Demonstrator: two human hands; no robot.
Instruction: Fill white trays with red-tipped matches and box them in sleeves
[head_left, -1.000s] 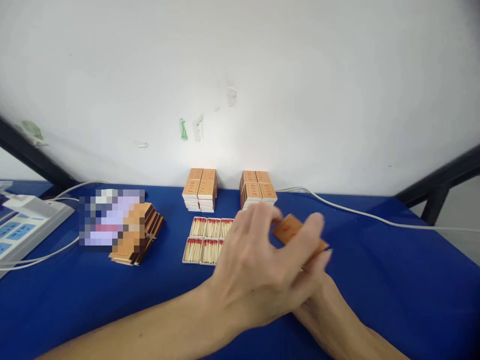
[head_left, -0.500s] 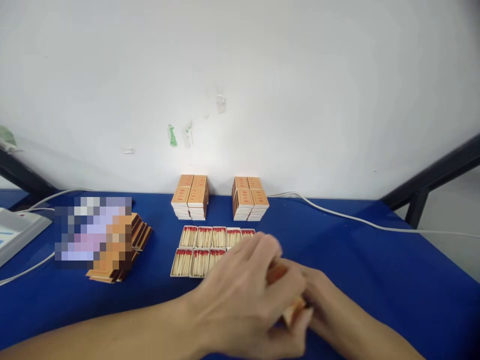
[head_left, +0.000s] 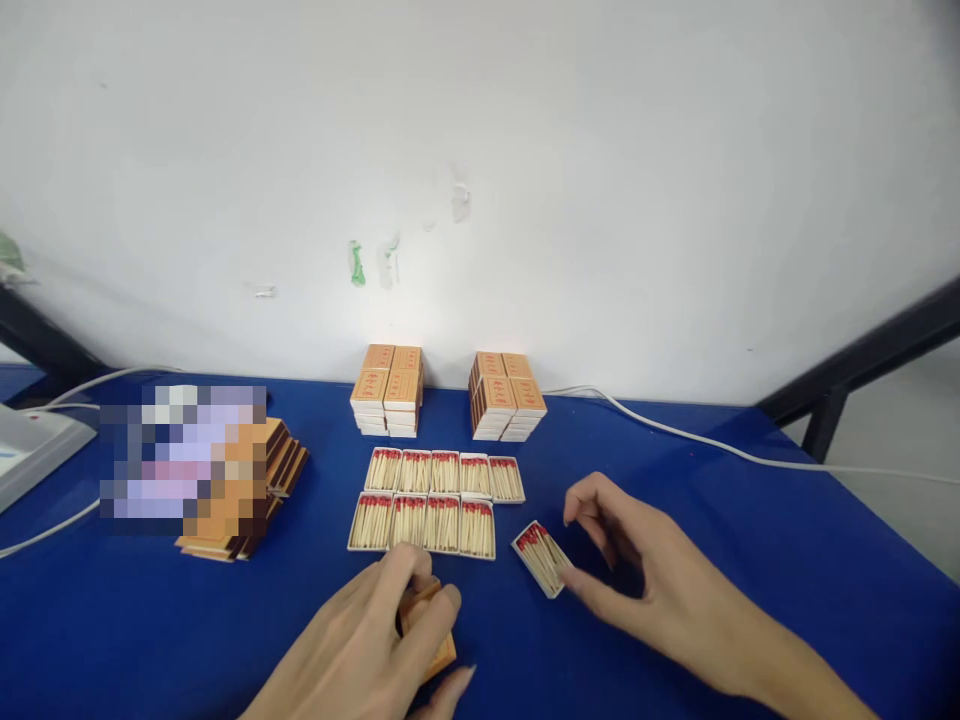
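My left hand (head_left: 367, 630) is closed around an orange matchbox sleeve (head_left: 441, 655), low over the front of the blue table. My right hand (head_left: 649, 570) has its fingers spread, and its thumb tip is at the lower right edge of a matchbox tray (head_left: 541, 560). That tray lies tilted on the table, filled with red-tipped matches. Between the hands and the wall, several similar filled trays (head_left: 445, 472) lie side by side in two rows. My left fingers overlap the near edge of the front row.
Two block-shaped stacks of closed matchboxes (head_left: 386, 390) (head_left: 508, 395) stand against the white wall (head_left: 637, 200). A pile of orange sleeves (head_left: 217, 530) lies at left, partly blurred out. White cables (head_left: 697, 432) cross the blue table (head_left: 675, 480); a white device (head_left: 37, 455) sits far left.
My hands were together over the right front of the trays; now they are apart. A filled tray lies by my right hand, and the sleeve has moved left in my left hand.
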